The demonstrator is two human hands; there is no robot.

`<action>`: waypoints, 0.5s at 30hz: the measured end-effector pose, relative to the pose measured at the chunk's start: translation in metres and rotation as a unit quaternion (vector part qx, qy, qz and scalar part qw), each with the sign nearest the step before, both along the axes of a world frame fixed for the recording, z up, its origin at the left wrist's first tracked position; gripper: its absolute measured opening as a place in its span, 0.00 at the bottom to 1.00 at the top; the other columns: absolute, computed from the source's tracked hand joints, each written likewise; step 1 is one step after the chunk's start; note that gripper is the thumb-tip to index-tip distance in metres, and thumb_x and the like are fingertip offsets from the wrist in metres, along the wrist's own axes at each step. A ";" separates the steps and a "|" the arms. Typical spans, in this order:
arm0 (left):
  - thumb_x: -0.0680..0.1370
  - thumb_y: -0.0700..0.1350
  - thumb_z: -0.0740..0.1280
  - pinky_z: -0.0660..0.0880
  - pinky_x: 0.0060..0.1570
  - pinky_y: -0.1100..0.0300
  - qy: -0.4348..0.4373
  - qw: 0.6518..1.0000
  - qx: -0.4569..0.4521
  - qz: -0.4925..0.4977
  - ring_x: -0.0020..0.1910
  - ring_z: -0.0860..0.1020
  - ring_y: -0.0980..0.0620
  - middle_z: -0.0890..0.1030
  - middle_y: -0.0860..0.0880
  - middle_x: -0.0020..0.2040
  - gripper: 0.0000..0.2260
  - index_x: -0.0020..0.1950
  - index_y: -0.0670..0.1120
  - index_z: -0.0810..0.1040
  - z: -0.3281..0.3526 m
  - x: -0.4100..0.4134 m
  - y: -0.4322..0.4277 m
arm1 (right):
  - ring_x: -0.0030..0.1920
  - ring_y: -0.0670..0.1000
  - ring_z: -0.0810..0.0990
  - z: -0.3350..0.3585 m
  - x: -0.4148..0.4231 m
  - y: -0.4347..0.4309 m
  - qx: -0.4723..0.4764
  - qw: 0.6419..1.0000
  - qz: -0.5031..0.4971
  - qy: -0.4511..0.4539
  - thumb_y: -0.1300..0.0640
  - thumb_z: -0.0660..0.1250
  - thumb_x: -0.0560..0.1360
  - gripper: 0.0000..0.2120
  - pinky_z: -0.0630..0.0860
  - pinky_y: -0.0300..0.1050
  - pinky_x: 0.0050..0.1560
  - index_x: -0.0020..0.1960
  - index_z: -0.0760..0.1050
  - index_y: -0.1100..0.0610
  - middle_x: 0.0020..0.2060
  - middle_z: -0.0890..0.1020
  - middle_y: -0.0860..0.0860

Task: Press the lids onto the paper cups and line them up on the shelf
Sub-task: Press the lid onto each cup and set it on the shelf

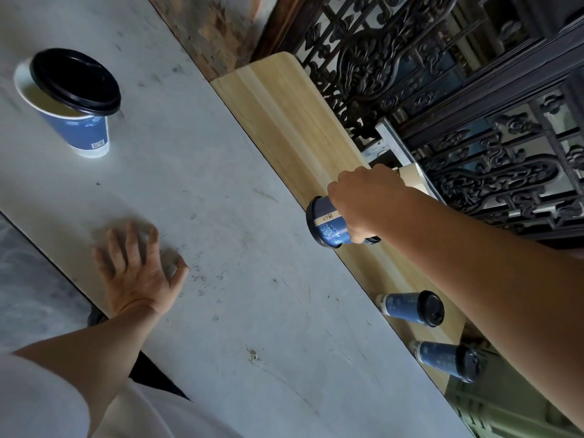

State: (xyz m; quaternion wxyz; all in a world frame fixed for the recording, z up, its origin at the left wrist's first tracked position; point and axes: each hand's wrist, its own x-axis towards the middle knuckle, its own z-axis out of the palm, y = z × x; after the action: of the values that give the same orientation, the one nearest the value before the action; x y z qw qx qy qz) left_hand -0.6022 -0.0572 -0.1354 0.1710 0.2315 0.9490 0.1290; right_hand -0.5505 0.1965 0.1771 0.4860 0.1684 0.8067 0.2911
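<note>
Blue paper cup (80, 131) far left on the grey table (221, 184), black lid (76, 80) lying askew, not pressed yet. Nearer, left hand (139, 273) flat on the table, fingers spread, holding nothing. Further right, right hand (363, 203) clamped round a lidded cup (328, 226) at the wooden shelf (284, 105). Set down upright, in line with the shelved cup (407, 308) and the last cup (442, 361); release only when steady.
</note>
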 end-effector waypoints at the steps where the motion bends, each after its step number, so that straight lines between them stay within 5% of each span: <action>1: 0.73 0.67 0.53 0.42 0.76 0.37 -0.002 1.000 0.000 0.000 0.79 0.46 0.35 0.55 0.39 0.80 0.39 0.79 0.47 0.60 0.000 -0.001 0.000 | 0.44 0.52 0.72 -0.002 0.000 0.001 0.002 1.000 0.003 -0.004 0.56 0.76 0.68 0.19 0.66 0.47 0.44 0.56 0.74 0.52 0.45 0.72 0.48; 6: 0.72 0.69 0.52 0.42 0.77 0.37 -0.001 1.000 -0.009 -0.002 0.79 0.46 0.36 0.54 0.40 0.80 0.40 0.79 0.48 0.60 -0.001 -0.002 -0.001 | 0.43 0.53 0.78 -0.017 -0.003 0.014 -0.076 0.991 -0.100 0.040 0.51 0.78 0.64 0.23 0.69 0.44 0.32 0.55 0.74 0.54 0.47 0.77 0.49; 9: 0.73 0.68 0.52 0.43 0.77 0.37 0.003 1.000 -0.019 0.001 0.79 0.46 0.36 0.54 0.40 0.80 0.39 0.79 0.48 0.59 0.000 -0.001 0.001 | 0.46 0.54 0.80 -0.035 -0.008 0.033 -0.178 0.926 -0.275 0.186 0.47 0.80 0.62 0.28 0.76 0.45 0.39 0.55 0.72 0.54 0.47 0.79 0.51; 15: 0.72 0.66 0.53 0.39 0.76 0.39 0.004 1.000 -0.025 0.007 0.79 0.46 0.36 0.54 0.41 0.80 0.39 0.79 0.47 0.59 0.007 0.000 0.004 | 0.62 0.57 0.71 -0.104 -0.025 0.069 -0.186 0.814 -0.371 0.406 0.38 0.78 0.57 0.38 0.71 0.54 0.61 0.64 0.71 0.42 0.57 0.76 0.49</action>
State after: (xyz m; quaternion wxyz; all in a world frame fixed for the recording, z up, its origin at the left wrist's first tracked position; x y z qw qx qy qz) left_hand -0.6025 -0.0532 -0.1288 0.1715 0.2212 0.9542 0.1057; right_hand -0.5758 0.2653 0.0726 0.2079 0.4642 0.8457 -0.1618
